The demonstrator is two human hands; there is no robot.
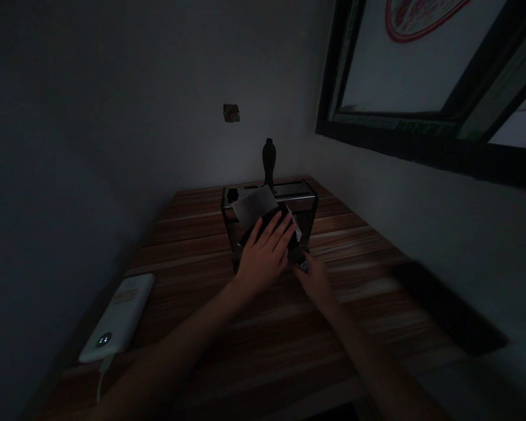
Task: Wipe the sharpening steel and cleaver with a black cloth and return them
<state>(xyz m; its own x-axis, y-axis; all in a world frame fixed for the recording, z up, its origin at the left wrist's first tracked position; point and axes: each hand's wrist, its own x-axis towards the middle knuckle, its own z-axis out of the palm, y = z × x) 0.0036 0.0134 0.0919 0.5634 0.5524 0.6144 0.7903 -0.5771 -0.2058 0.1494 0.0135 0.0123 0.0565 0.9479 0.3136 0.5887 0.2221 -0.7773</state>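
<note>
My left hand lies with its fingers stretched over a dark flat piece, palm down. A pale flat sheet or plate sticks out at a tilt beyond those fingers. Low and close beside it, my right hand is closed on a small dark piece with a lighter edge; dim light hides its exact kind. Both hands are in front of a metal-framed device with a black knob on top. Behind its top stands a dark rounded handle. The hands partly cover the device's front.
A white power bank with a lit display and a cable lies at the left on the wood-grain table. At the right edge is a long dark flat object, blurred. Walls rise behind and right, with a dark window frame.
</note>
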